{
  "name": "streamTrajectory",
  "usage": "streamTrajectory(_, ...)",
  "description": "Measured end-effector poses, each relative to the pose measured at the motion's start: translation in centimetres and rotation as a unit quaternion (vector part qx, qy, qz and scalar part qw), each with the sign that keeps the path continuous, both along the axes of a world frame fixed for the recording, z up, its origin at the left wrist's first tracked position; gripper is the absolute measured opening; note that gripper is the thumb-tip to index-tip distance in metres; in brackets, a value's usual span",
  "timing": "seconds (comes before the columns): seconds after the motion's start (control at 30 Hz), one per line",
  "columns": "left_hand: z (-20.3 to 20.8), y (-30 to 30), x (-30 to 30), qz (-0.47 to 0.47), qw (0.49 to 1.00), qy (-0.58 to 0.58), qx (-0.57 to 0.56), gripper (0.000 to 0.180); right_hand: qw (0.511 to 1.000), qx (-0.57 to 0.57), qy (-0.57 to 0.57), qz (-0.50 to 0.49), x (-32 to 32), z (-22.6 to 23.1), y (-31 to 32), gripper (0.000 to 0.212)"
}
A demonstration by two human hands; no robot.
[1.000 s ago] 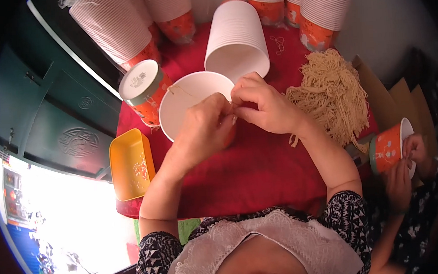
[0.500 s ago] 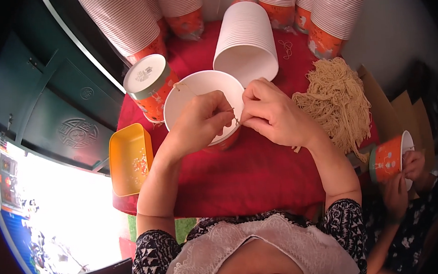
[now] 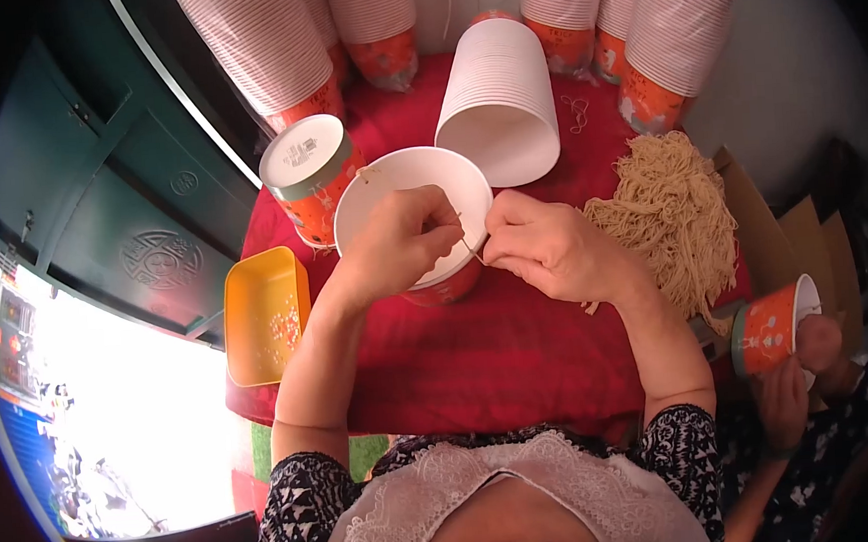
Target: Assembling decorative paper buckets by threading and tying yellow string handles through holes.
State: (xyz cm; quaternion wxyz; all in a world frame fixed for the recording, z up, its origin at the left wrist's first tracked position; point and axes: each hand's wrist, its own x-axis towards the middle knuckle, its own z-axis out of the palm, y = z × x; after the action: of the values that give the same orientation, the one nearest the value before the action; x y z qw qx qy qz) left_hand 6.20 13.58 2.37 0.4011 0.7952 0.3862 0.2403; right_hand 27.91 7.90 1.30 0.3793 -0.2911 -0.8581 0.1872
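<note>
Above the near right rim of an orange paper bucket with a white inside, my two hands work on a thin beige string. My left hand pinches it between thumb and fingertips over the bucket's mouth, with a short end sticking up. The right hand, fingers curled in, grips the string just outside the rim. A short run of string shows between the hands. Another bit of string comes through the bucket's left rim. Any knot is too small to make out.
An upside-down orange bucket stands at left, above a yellow tray with small beads. A white bucket stack lies behind. Tangled beige strings heap at right. Wrapped bucket stacks line the back. A co-worker holds another bucket.
My hands have drawn slightly apart, and more string shows between them. The whole view has shifted a little. The co-worker's upper hand has moved at the bucket's rim.
</note>
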Motion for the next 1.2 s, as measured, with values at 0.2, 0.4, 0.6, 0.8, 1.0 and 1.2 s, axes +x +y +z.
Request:
streamTrajectory(0.2,0.8,-0.9,0.2,-0.016,0.997,-0.070,0.013,0.012,0.993,-0.048,0.103,-0.035,-0.7,-1.1,0.4,0.005)
streamTrajectory(0.4,0.8,-1.0,-0.3,-0.019,0.996,-0.086,0.000,0.011,0.975,-0.150,0.161,-0.016,-1.4,-1.6,0.5,0.005)
streamTrajectory(0.6,1.0,-0.9,-0.7,0.001,0.996,-0.008,0.090,0.009,0.979,-0.108,0.171,-0.016,-1.8,-2.3,0.9,0.005)
streamTrajectory(0.8,1.0,-1.2,-1.0,-0.034,0.987,0.075,0.139,0.004,0.966,-0.137,0.211,-0.055,-2.4,-2.6,0.9,0.002)
streamTrajectory(1.0,1.4,-1.8,-0.7,-0.089,0.974,0.065,0.200,0.005,0.965,-0.137,0.197,-0.105,-3.2,-2.7,0.2,0.006)
streamTrajectory(1.2,1.5,-1.6,-0.7,-0.099,0.972,0.066,0.201,0.004,0.963,-0.119,0.206,-0.128,-3.6,-2.9,0.1,0.013)
